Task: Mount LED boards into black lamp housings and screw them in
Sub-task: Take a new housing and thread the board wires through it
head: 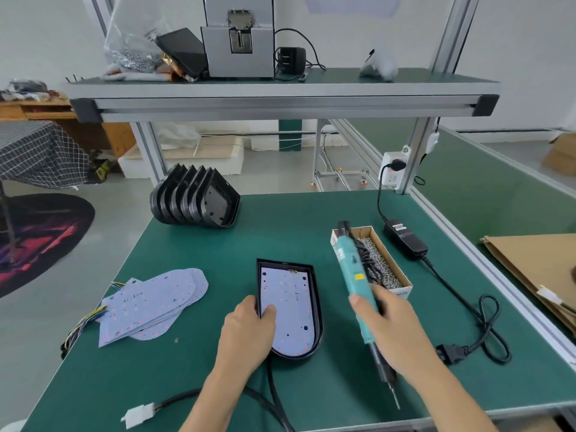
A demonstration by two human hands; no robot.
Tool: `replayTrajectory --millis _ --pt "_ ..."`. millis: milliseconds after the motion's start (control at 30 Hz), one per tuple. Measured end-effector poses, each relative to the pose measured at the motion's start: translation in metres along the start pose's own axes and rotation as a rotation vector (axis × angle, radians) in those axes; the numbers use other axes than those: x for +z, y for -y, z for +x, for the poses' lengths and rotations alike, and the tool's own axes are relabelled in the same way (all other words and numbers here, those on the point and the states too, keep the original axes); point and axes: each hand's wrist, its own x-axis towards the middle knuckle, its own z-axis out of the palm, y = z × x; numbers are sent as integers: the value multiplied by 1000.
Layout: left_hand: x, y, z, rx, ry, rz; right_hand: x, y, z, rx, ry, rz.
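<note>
A black lamp housing (317, 313) lies in the middle of the green table with a pale LED board (291, 310) seated inside it. My left hand (247, 332) grips the housing's left wall, thumb on the board. My right hand (389, 325) grips a teal electric screwdriver (350, 269), held tilted to the right of the housing with its bit pointing down toward me. A stack of loose LED boards (149, 307) with coloured wires lies to the left. Several empty black housings (194, 199) stand stacked at the back left.
A cardboard box of screws (378, 260) sits right of the housing, behind the screwdriver. A black power adapter (405, 238) and its coiled cable (486, 325) lie further right. A white connector (138, 414) on a black cable lies near the front edge. A shelf (280, 101) spans overhead.
</note>
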Motion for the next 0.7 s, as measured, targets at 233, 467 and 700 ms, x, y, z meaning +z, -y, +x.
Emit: replayTrajectory --millis 233,467,700 --pt "2 -6 3 -43 53 107 -5 11 -25 -164 2 1096" --pt "-6 -4 5 -68 61 -57 -1 -3 -5 -38 -40 1275" --pt "-24 -16 0 94 -196 30 -2 -27 6 -60 -118 1360"
